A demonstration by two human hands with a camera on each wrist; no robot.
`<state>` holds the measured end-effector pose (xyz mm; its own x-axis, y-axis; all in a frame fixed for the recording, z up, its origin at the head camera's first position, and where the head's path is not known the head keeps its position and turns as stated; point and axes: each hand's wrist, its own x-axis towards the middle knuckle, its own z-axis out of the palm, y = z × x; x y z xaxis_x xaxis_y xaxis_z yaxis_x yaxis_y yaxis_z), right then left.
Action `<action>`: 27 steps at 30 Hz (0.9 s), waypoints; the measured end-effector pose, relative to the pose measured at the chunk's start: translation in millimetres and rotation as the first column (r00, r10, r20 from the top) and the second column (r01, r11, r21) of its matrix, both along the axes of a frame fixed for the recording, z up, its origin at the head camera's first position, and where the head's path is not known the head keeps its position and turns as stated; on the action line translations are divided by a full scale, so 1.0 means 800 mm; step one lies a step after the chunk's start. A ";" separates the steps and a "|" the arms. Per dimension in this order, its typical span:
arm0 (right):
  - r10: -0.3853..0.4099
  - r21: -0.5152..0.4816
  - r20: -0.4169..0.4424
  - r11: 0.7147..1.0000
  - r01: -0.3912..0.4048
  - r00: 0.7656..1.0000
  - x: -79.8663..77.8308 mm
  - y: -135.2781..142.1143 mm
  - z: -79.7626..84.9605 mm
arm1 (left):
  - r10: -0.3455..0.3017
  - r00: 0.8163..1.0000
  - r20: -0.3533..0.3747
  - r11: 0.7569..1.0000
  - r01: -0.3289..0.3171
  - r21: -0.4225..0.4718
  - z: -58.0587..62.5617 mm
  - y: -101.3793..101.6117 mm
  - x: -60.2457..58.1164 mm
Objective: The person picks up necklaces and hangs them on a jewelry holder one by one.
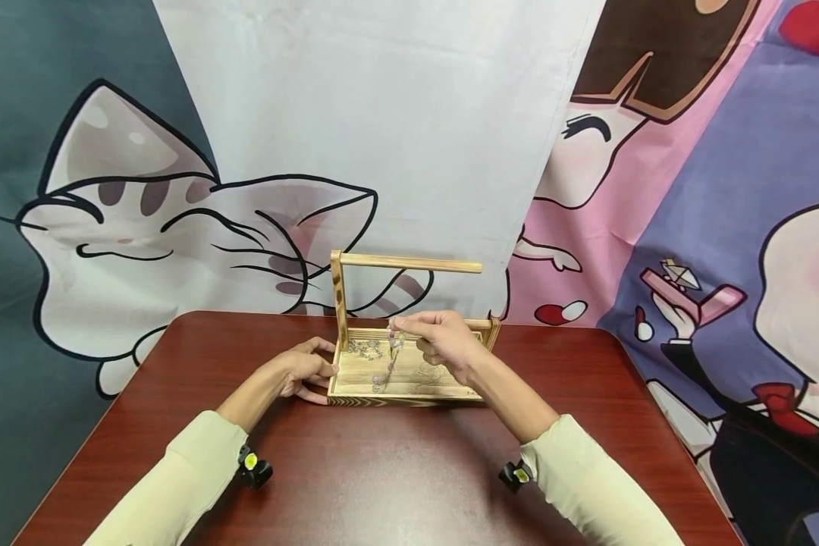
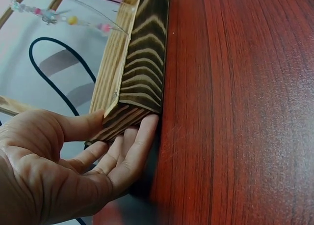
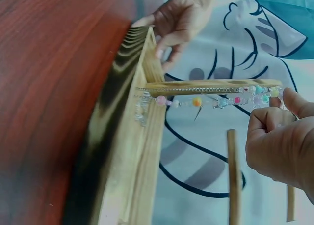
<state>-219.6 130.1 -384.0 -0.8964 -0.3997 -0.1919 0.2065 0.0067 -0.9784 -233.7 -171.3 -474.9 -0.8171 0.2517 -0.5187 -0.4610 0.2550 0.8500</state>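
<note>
My right hand (image 1: 447,341) pinches one end of a beaded bracelet (image 3: 197,101) between thumb and index finger. Pink, yellow and clear beads and a silver chain hang down from there, with the lower end close over the wooden jewelry stand (image 1: 409,383). At the stand's left end, my left hand (image 1: 305,370) grips the tray part, thumb on the top rim and fingers against the end and lower edge. Another silvery bracelet (image 1: 366,349) lies in the tray's back left corner.
An upright post (image 1: 340,303) at the stand's left end carries a horizontal bar (image 1: 409,262) above the tray. A lower bar (image 1: 479,324) shows behind the right hand. The stand is on a reddish-brown table (image 1: 382,470), before a cartoon-printed cloth (image 1: 382,114).
</note>
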 end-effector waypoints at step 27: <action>-0.133 -0.114 -0.186 0.987 0.113 0.973 -0.004 0.043 0.090 | -0.005 1.000 0.015 1.000 0.006 -0.009 0.002 0.001 -0.003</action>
